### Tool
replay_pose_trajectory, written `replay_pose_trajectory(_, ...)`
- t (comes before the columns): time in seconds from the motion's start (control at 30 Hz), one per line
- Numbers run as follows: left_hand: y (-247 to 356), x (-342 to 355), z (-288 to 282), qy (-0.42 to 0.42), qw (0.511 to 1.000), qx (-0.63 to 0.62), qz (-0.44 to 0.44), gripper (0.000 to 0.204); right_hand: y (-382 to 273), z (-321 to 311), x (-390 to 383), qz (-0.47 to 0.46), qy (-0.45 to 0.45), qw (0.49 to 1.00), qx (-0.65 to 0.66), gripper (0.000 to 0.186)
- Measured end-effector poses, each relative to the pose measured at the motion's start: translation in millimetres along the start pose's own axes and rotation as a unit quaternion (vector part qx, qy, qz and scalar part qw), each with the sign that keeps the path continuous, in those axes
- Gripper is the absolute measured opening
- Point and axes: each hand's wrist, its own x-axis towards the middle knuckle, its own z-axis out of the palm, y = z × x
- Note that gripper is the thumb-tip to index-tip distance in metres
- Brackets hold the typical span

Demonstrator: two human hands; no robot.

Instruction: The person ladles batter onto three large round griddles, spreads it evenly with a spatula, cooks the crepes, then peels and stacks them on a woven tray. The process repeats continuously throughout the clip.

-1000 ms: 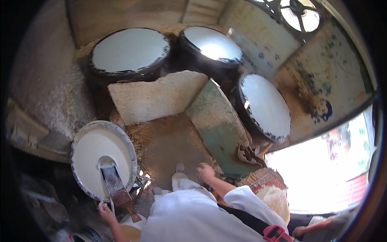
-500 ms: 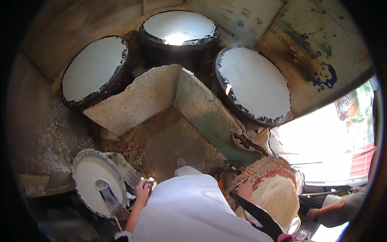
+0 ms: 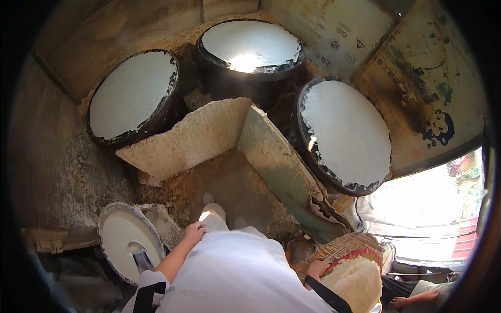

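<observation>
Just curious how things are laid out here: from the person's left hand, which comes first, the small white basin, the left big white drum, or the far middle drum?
From the left hand:
1. Small white basin, lower left.
2. Left drum, upper left.
3. Middle drum, top centre.

The left hand (image 3: 194, 230), which was gripping the dark flat ladle in the round white-filled metal basin (image 3: 121, 237) a second ago, is now resting empty by the white-clothed knee, while the ladle (image 3: 140, 258) is lying alone in the basin. The right hand (image 3: 317, 268), earlier lifted open above the lap, is now touching the edge of the woven bamboo tray (image 3: 344, 245) beside the pale stacked sheets (image 3: 355, 281).
</observation>
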Motion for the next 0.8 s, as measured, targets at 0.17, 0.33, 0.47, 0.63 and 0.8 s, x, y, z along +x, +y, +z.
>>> replay_pose_trajectory(0.17, -16.5, 62.4, -47.5, 0.013, 0.996, -0.074, -0.038, 0.022, -45.5, 32.5, -0.9, -0.077, 0.063, 0.988, 0.121, 0.035)
replay_pose_trajectory(0.33, -14.6, 115.3, -110.7, 0.044, 0.991, -0.103, -0.074, 0.023, -188.8, 26.8, -78.4, -0.311, 0.064, 0.914, 0.253, 0.034)
replay_pose_trajectory(0.47, -18.5, 148.3, -162.2, 0.042, 0.991, -0.109, -0.062, 0.023, -317.5, 22.6, -166.2, -0.406, -0.113, 0.842, 0.336, 0.052)
replay_pose_trajectory(0.63, -27.5, 156.4, -196.4, 0.046, 0.991, -0.093, -0.085, 0.022, -444.0, 35.0, -223.9, -0.531, -0.087, 0.826, 0.169, 0.052)
replay_pose_trajectory(0.8, -18.0, 151.5, -205.9, 0.045, 0.984, -0.11, -0.13, 0.021, -536.0, 42.0, -224.5, -0.524, -0.036, 0.85, 0.027, 0.055)
